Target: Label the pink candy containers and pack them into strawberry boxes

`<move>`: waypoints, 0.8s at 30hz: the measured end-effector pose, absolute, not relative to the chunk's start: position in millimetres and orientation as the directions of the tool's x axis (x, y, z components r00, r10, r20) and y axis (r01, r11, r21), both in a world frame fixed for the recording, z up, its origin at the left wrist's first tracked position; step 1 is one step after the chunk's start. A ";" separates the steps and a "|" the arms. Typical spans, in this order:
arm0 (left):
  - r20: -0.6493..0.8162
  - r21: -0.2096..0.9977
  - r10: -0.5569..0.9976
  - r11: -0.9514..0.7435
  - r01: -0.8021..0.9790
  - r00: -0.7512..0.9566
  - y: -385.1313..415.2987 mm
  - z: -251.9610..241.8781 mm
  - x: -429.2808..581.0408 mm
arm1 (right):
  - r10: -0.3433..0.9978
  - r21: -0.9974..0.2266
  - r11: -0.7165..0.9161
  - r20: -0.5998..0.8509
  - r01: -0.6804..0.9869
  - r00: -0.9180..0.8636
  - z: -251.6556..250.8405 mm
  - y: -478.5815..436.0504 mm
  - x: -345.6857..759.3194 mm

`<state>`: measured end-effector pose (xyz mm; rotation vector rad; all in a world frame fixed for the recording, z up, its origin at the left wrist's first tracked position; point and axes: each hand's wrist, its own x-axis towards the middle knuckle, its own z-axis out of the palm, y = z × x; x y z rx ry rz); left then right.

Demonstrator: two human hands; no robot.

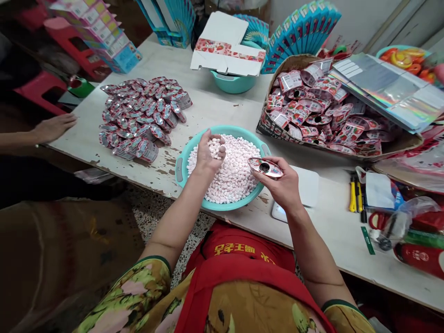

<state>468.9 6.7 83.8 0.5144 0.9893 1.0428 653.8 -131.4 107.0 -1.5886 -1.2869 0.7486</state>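
My left hand [207, 155] is cupped palm-up above a turquoise basin [179, 171], with a small heap of white candies [215, 147] in it. Pale pink and white candies [236, 173] fill much of the basin. At the basin's right rim, my right hand [282, 178] grips a small oval candy box [266, 167] with strawberry print. A dark round hole shows in the face of that box. Under my right forearm lies a flat white scale [305, 185], partly hidden by the arm.
Many similar boxes [142, 115] stand packed together on the left. A cardboard carton [312, 143] of loose boxes is at the right, near cutters [353, 196]. Behind are another basin [232, 83] and blue display boxes [301, 34]. Another person's hand [57, 127] rests on the table's left edge.
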 end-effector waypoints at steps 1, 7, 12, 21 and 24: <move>-0.412 0.766 0.898 0.432 -0.475 0.153 5.3 91.0 471.0 | 0.968 -0.909 -0.021 0.087 0.417 0.237 106.3 -128.1 649.2; -0.206 0.827 0.978 0.188 -0.530 0.025 -17.7 125.2 495.2 | 0.993 -0.864 -0.008 0.053 0.503 0.107 109.2 -101.9 615.5; -0.130 0.851 0.991 0.100 -0.515 -0.023 -31.4 121.1 506.4 | 0.991 -0.848 0.004 0.073 0.530 0.109 112.1 -92.6 605.1; -0.155 0.874 0.986 0.167 -0.456 0.063 -25.9 122.1 513.3 | 0.992 -0.830 -0.003 0.067 0.558 0.104 104.7 -90.4 610.2; -0.165 0.883 0.982 0.189 -0.429 0.092 -26.1 123.7 514.4 | 0.993 -0.860 0.007 0.066 0.511 0.097 103.1 -89.9 610.6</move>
